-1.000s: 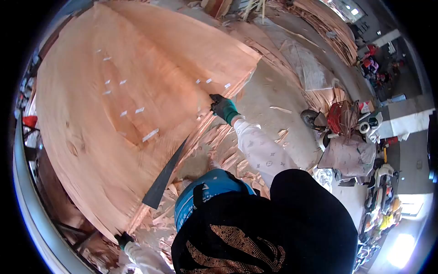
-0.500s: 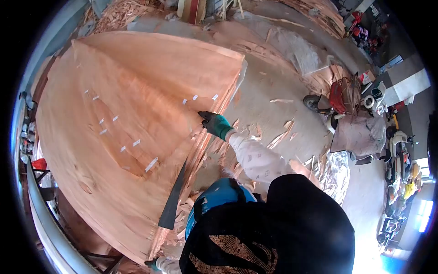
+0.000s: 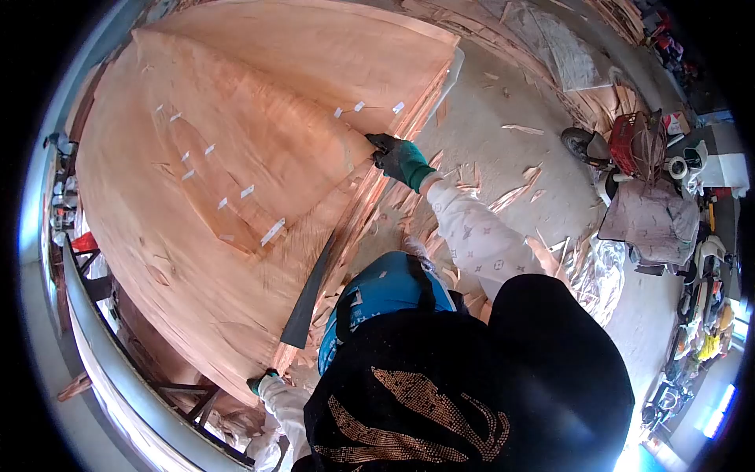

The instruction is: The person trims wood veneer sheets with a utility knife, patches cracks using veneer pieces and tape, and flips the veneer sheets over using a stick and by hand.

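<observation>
A large sheet of thin wood veneer (image 3: 212,283) lies on a stack of similar sheets, with small white tape strips (image 3: 273,230) stuck on it. My right hand (image 3: 399,160), in a green and black glove, pinches the veneer at its near edge, where a raised fold runs across the sheet. Farther left along that edge, my left hand (image 3: 263,381), also gloved, closes on the corner; its fingers are partly hidden. Between the hands, a dark tapered strip (image 3: 308,303) lies along the stack's edge, and I cannot tell what it is.
Veneer scraps (image 3: 515,189) litter the concrete floor to the right. A red basket (image 3: 633,141) sits on a parked scooter, and a covered seat (image 3: 653,220) stands beside it. A pale metal rail (image 3: 134,377) curves along the left. A blue apron (image 3: 385,295) hangs at my front.
My view has shifted, so the veneer and both hands appear higher in the picture. More of my left hand and sleeve shows. Both hands stay at the same places on the veneer edge.
</observation>
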Tool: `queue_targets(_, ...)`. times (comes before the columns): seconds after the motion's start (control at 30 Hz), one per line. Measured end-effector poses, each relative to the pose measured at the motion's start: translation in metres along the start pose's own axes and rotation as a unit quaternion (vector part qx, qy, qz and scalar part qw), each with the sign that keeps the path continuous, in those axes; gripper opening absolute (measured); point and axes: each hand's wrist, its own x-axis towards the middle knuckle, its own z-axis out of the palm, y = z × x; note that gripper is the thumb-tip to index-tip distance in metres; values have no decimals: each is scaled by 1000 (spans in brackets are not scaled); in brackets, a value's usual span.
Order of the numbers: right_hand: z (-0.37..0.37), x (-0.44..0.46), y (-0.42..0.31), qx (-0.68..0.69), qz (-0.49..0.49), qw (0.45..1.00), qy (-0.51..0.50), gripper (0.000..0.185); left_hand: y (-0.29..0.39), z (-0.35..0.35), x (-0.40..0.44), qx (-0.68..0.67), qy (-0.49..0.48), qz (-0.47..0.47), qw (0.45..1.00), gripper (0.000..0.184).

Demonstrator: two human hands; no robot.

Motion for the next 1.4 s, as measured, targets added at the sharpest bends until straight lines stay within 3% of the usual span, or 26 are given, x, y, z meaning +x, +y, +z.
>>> queue_targets(0.2, -16, -10, -18, -22, -2, 1000, 2, 37, -2, -3, 7, -16, 7, -9, 1000, 42)
queue_targets(0.27, -20, -17, -28, 120, 137, 982, -54, 37, -2, 1, 4, -22, 9, -11, 1000, 42)
queue_targets(0.37, -6, -14, -12, 243, 97, 965, -9, 35, -3, 5, 6, -30, 9, -18, 999, 42)
queue_targets(0.57, -3, 0, 3, 105, 11, 994, 15, 32, -2, 15, 11, -44, 6, -24, 999, 42)
queue_targets(0.67, 3, 3, 10, 100, -3, 995, 17, 31, -2, 15, 11, -55, 6, -25, 998, 42)
queue_targets(0.9, -23, -14, -26, 54, 63, 996, -43, 37, -1, 20, 3, -92, 10, -33, 995, 42)
queue_targets(0.93, -25, -19, -20, -20, -26, 999, -6, 39, 1, 18, 0, -98, 12, -37, 994, 42)
queue_targets(1.03, -49, -27, -6, 34, -25, 999, 8, 39, 3, 7, -4, -128, 20, -71, 989, 43)
queue_targets(1.07, -49, -25, 14, 217, 52, 975, 12, 38, 2, 0, -8, -87, 4, -53, 995, 45)
queue_targets(1.1, -62, -20, 8, 442, 194, 874, 54, 35, 1, -6, -9, -43, -12, -33, 998, 47)
queue_targets(1.17, -68, -4, 19, 440, 203, 857, 174, 38, 3, -5, -13, 2, 3, -13, 1000, 47)
queue_targets(1.3, -86, 49, 31, 518, 279, 783, 203, 52, 8, 16, -29, 130, 33, 48, 990, 47)
queue_targets(1.37, -89, 71, 38, 566, 284, 751, 189, 51, 12, 25, -35, 193, 49, 84, 976, 48)
queue_targets(1.4, -85, 80, 32, 586, 275, 725, 236, 47, 18, 30, -38, 222, 60, 108, 967, 48)
